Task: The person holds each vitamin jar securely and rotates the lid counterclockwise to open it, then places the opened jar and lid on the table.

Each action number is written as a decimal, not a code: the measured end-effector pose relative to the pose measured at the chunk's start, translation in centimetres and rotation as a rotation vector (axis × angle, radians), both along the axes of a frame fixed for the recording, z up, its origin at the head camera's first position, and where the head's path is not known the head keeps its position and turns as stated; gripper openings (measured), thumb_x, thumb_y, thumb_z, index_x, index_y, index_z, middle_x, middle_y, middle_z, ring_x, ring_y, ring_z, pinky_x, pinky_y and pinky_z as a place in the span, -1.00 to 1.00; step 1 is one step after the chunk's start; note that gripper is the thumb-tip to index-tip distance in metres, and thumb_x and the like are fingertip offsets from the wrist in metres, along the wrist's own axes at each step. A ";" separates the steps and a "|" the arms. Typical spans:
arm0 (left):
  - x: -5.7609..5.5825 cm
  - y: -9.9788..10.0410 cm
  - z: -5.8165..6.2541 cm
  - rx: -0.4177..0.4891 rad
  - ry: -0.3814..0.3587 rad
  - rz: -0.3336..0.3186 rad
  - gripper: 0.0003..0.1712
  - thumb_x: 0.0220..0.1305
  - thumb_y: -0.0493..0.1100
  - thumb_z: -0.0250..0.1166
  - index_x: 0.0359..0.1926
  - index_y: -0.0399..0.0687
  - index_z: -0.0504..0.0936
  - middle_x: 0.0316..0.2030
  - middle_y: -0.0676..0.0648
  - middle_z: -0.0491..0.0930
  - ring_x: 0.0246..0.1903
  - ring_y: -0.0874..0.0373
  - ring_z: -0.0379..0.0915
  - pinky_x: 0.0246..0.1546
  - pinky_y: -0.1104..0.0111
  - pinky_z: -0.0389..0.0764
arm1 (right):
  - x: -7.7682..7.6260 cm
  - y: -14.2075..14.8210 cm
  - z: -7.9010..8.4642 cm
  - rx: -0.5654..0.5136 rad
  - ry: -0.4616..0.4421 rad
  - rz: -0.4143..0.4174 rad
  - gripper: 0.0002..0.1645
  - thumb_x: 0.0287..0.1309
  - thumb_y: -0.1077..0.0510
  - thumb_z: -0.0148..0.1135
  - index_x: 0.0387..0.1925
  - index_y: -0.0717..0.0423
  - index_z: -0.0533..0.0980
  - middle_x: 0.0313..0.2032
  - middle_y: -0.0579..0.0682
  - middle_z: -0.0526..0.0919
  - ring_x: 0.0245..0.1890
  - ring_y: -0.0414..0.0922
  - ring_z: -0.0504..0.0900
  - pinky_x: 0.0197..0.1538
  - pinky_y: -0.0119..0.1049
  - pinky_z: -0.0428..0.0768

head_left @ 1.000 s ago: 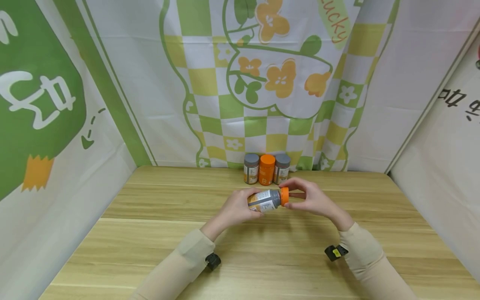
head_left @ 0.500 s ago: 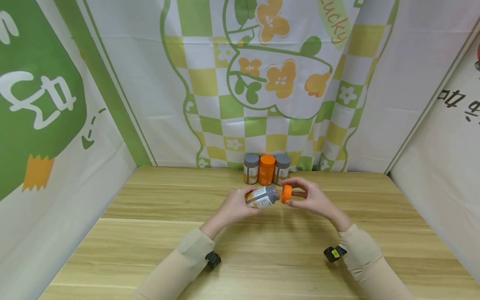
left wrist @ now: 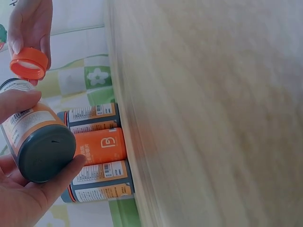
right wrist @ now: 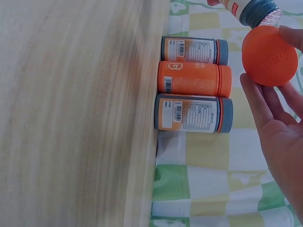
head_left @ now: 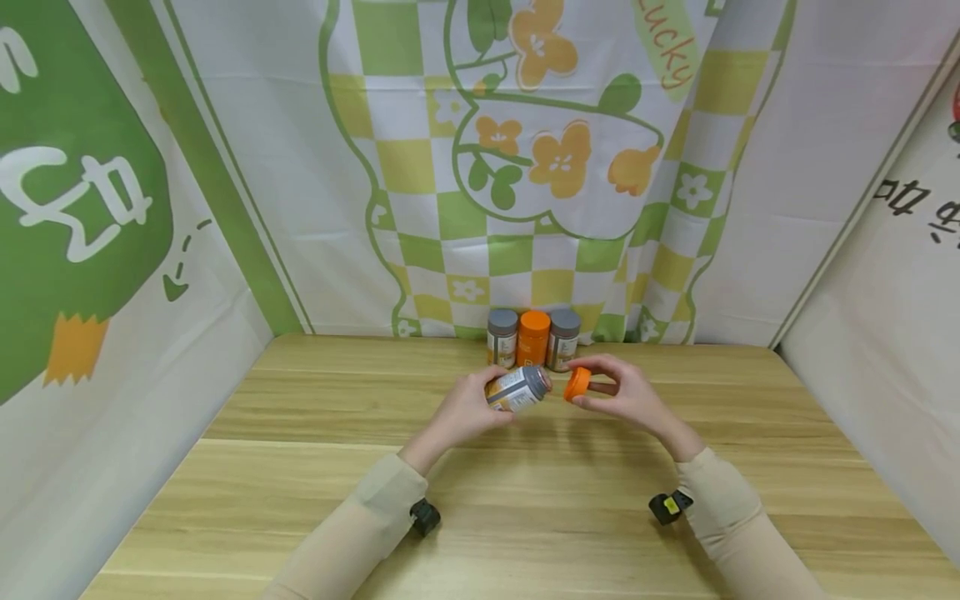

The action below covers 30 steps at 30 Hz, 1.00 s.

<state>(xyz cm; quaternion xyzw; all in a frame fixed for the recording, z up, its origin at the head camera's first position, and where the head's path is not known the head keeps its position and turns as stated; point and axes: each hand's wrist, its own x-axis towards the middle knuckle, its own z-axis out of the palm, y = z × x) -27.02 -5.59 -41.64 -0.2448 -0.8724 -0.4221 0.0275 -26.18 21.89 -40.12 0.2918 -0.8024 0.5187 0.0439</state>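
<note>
My left hand (head_left: 462, 414) grips a grey pill bottle (head_left: 517, 388) with a white and orange label, tilted so its uncapped mouth points right. In the left wrist view the bottle's dark base (left wrist: 47, 153) faces the camera, with fingers and thumb around its sides. Just right of the mouth, my right hand (head_left: 626, 395) pinches an orange screw cap (head_left: 577, 385) at its rim. A small gap separates cap and bottle. The right wrist view shows the cap's embossed flat top (right wrist: 270, 56); its hollow side turns toward the bottle.
Three capped bottles stand in a row at the table's back edge: a grey one (head_left: 502, 340), an orange one (head_left: 534, 337) and another grey one (head_left: 562, 342). Behind them hangs a checked curtain (head_left: 510, 250). The wooden table (head_left: 547, 525) extends around both arms.
The orange cap has come off the bottle in my left hand. The bottle has shifted slightly left and up, while the cap has moved a little right and tilted.
</note>
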 end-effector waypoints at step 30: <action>-1.8 -1.2 -0.5 0.069 0.008 0.142 -0.39 -0.17 -0.19 0.50 -0.01 -0.09 0.49 -0.16 -0.09 0.61 -0.25 0.08 0.52 -0.23 0.23 0.56 | -1.7 2.1 -1.9 0.006 -0.050 -0.131 -0.33 -0.12 0.32 0.45 0.09 0.33 0.42 0.10 0.29 0.50 0.08 0.14 0.50 0.09 -0.34 0.52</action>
